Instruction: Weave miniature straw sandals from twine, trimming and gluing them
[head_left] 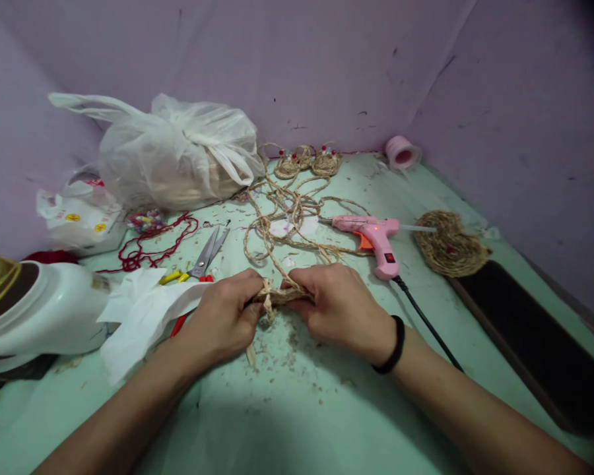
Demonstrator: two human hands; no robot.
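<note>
Both my hands grip a small coiled piece of braided straw cord [280, 295] above the green table. My left hand [232, 307] pinches its left end between thumb and fingers. On the other end, my right hand [334, 303] is closed, thumb on top, with a black band at the wrist. From the piece a length of braided cord [277, 260] runs up to a loose tangle of the same cord [290, 204]. A short loose strand hangs between my hands. The fingers hide much of the piece.
Right of the tangle lies a pink glue gun [371, 234], its light lit and its black cable trailing rightward. Scissors [208, 254], red yarn [161, 241] and a white jar [44, 310] are left. A woven coil [448, 244] touches a dark slab [534, 336]. A tied plastic bag [178, 152] sits behind.
</note>
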